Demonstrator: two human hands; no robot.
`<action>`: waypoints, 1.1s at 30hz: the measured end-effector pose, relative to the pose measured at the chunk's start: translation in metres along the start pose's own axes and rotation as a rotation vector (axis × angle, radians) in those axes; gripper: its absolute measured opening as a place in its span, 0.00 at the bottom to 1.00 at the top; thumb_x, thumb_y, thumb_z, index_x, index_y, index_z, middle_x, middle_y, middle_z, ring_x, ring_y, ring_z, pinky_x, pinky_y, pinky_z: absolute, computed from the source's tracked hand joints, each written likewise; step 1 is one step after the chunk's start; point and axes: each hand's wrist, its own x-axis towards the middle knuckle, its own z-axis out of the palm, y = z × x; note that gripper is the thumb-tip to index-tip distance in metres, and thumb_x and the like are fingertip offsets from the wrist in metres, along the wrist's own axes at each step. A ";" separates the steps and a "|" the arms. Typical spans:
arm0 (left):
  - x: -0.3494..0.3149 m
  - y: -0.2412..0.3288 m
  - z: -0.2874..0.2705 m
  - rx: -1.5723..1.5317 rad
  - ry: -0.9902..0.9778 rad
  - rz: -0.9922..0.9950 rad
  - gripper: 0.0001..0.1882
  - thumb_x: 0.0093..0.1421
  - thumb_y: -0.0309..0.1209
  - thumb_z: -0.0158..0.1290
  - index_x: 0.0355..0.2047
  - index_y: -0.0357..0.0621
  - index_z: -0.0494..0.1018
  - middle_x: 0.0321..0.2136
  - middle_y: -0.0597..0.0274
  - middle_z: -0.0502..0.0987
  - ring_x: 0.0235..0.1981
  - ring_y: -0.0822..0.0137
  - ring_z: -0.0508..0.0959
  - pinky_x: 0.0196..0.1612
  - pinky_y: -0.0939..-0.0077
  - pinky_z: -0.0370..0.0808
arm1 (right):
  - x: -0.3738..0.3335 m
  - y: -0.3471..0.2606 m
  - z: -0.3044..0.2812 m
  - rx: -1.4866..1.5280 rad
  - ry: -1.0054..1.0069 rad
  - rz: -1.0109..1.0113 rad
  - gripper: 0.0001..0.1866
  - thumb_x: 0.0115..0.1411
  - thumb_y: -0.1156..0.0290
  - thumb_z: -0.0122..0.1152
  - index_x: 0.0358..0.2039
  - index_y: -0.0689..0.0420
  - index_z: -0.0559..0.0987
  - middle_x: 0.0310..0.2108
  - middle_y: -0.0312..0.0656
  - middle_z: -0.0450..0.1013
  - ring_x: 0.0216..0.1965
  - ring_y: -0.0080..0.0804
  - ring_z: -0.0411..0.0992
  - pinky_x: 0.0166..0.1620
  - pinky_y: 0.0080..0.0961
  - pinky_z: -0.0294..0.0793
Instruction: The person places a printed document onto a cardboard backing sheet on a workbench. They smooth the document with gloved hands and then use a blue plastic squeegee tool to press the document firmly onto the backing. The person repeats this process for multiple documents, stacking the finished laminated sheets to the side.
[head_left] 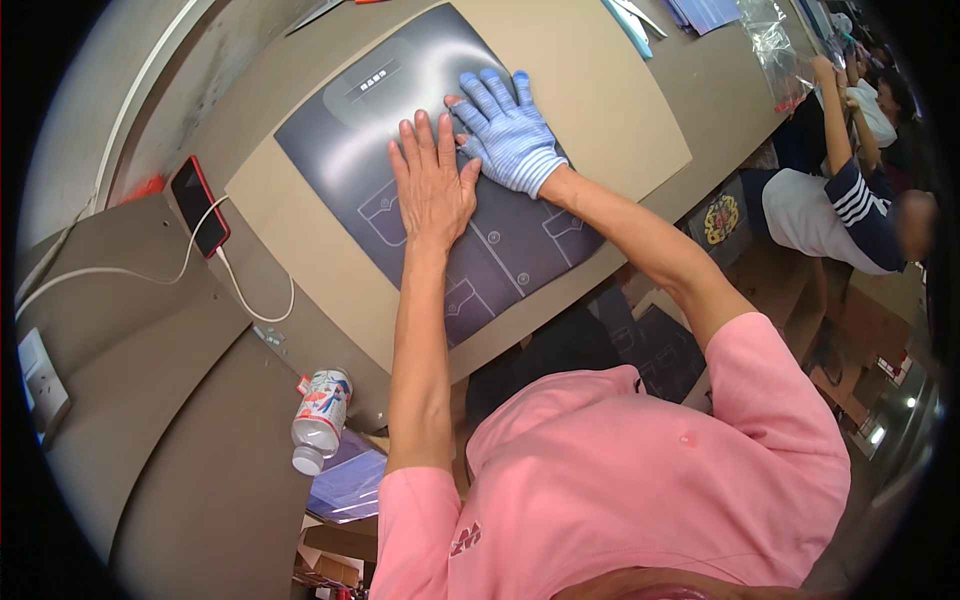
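Note:
A flat, dark, glossy sheet or bag (pixel 430 75) printed with pockets and buttons like a jacket lies on a large tan board (pixel 610 90). My bare left hand (pixel 435 190) presses flat on its middle, fingers stretched away from me. Just right of it, my right hand (pixel 507 130) wears a blue-and-white striped knit glove and also rests flat on the dark surface, its fingers spread. Bare skin shows at the tips of two of its digits. Neither hand grips anything.
A red-edged phone (pixel 200 207) with a white cable lies left of the board. A plastic bottle (pixel 322 420) is at the lower left, beside purple packets (pixel 347 482). Scissors (pixel 640 15) and clear plastic (pixel 775 55) lie at the far right. Another person (pixel 825 215) is beyond, to the right.

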 end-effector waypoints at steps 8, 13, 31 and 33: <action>0.004 0.001 0.003 0.074 -0.075 -0.046 0.35 0.62 0.44 0.44 0.63 0.35 0.52 0.65 0.46 0.49 0.67 0.47 0.46 0.66 0.50 0.41 | 0.075 0.024 0.015 0.205 0.154 -0.137 0.27 0.59 0.58 0.51 0.57 0.55 0.66 0.59 0.48 0.60 0.61 0.47 0.55 0.64 0.44 0.49; 0.007 0.006 -0.005 0.096 -0.132 -0.066 0.34 0.62 0.44 0.44 0.62 0.35 0.52 0.65 0.46 0.50 0.66 0.47 0.47 0.66 0.50 0.42 | 0.148 0.053 0.037 0.281 0.162 -0.289 0.30 0.62 0.56 0.45 0.59 0.63 0.62 0.61 0.58 0.55 0.64 0.53 0.51 0.65 0.46 0.46; 0.006 -0.008 0.015 0.283 0.056 0.077 0.31 0.66 0.46 0.37 0.62 0.38 0.54 0.64 0.46 0.52 0.65 0.47 0.50 0.66 0.49 0.43 | -0.171 0.040 -0.049 0.522 -0.319 -0.444 0.33 0.50 0.56 0.60 0.58 0.51 0.67 0.62 0.43 0.58 0.64 0.42 0.53 0.67 0.43 0.47; 0.011 0.000 0.012 0.291 0.014 0.054 0.31 0.65 0.44 0.39 0.62 0.36 0.54 0.64 0.46 0.53 0.65 0.47 0.50 0.65 0.49 0.44 | -0.176 0.040 -0.043 0.558 -0.271 -0.332 0.32 0.53 0.57 0.59 0.58 0.53 0.66 0.62 0.44 0.57 0.63 0.43 0.54 0.67 0.42 0.47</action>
